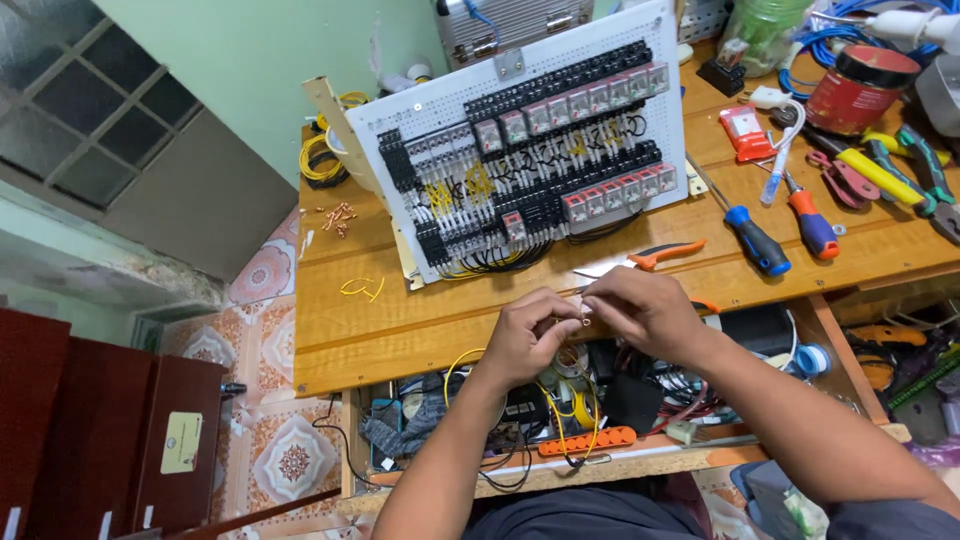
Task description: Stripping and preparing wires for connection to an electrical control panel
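Meeting at the table (400, 330) front edge, left hand (528, 335) and right hand (645, 312) fingers pinch a yellow wire (562, 322).

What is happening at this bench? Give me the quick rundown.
A person sits at a wooden workbench, both hands together at its front edge. The left hand and right hand pinch a small piece between the fingertips, with a yellow wire hanging below; the piece is too small to identify. Behind the hands a white perforated panel leans upright, packed with relays and wiring. Two blue and orange screwdrivers, pliers and a red jar lie to the right.
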